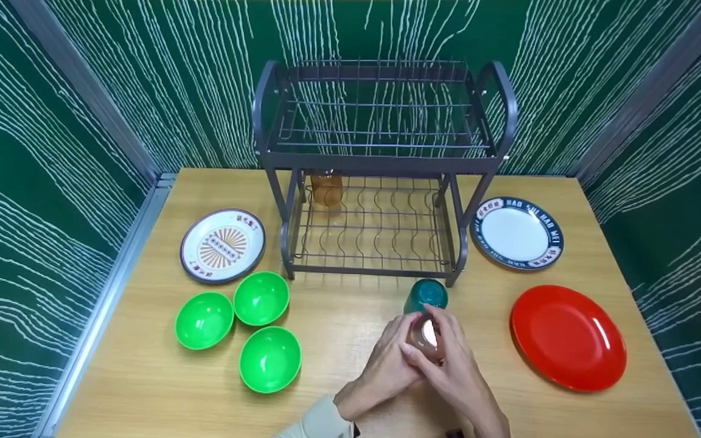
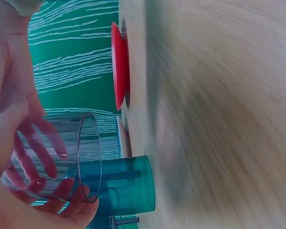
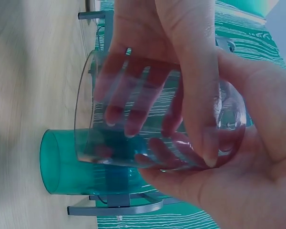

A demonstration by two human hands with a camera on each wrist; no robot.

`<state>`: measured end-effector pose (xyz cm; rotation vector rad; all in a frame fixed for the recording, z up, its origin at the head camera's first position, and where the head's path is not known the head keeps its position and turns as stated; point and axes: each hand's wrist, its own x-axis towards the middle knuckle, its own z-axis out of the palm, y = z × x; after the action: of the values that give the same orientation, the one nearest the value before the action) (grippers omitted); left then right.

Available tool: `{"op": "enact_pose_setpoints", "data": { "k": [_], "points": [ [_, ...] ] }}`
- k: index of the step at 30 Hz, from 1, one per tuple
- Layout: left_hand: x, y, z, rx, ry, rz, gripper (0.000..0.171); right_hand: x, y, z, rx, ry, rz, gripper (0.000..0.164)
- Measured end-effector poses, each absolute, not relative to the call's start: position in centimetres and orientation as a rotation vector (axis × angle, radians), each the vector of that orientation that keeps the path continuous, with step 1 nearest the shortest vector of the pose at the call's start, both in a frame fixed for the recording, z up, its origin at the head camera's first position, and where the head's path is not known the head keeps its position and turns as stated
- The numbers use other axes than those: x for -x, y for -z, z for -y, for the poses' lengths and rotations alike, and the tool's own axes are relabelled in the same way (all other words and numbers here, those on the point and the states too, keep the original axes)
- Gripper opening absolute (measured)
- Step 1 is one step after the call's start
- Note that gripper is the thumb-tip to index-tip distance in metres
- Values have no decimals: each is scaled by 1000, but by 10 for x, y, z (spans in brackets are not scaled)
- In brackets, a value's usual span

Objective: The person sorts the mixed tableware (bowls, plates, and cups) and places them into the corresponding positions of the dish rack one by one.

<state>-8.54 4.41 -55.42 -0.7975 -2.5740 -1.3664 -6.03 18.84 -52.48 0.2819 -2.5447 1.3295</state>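
Observation:
Both hands hold a clear, faintly tinted glass [image 1: 426, 336] upside down, its rim facing the table. My left hand [image 1: 387, 353] wraps one side, and my right hand [image 1: 461, 368] wraps the opposite side. Fingers of both hands show through its wall in the right wrist view, with a thumb lying across it near the base. Just beyond the hands, a teal cup [image 1: 427, 294] stands upside down on the table. In the left wrist view the glass's rim overlaps the teal cup [image 2: 121, 183] and is raised off the tabletop.
A dark two-tier dish rack [image 1: 381, 163] stands at the back, with an orange cup [image 1: 327, 190] on its lower tier. Left are a patterned plate [image 1: 223, 245] and green bowls [image 1: 261, 298]. Right are a blue-rimmed plate [image 1: 517, 233] and a red plate [image 1: 568, 337].

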Motion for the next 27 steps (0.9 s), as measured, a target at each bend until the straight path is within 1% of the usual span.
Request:
{"op": "enact_pose_setpoints", "data": {
  "k": [7,17,21,27],
  "points": [
    [88,552,-40,751,1350,2521,80,59,521,-189,-257,-1412,2547,76],
    [97,544,-32,603,1369,2487,79,59,519,-197,-56,-1583,2661,61],
    [102,538,-28,532,1411,2493,80,59,522,-203,-43,-1555,2671,57],
    [113,527,-22,485,1465,2502,79,59,524,-208,-22,-1563,2689,56]
  ]
}}
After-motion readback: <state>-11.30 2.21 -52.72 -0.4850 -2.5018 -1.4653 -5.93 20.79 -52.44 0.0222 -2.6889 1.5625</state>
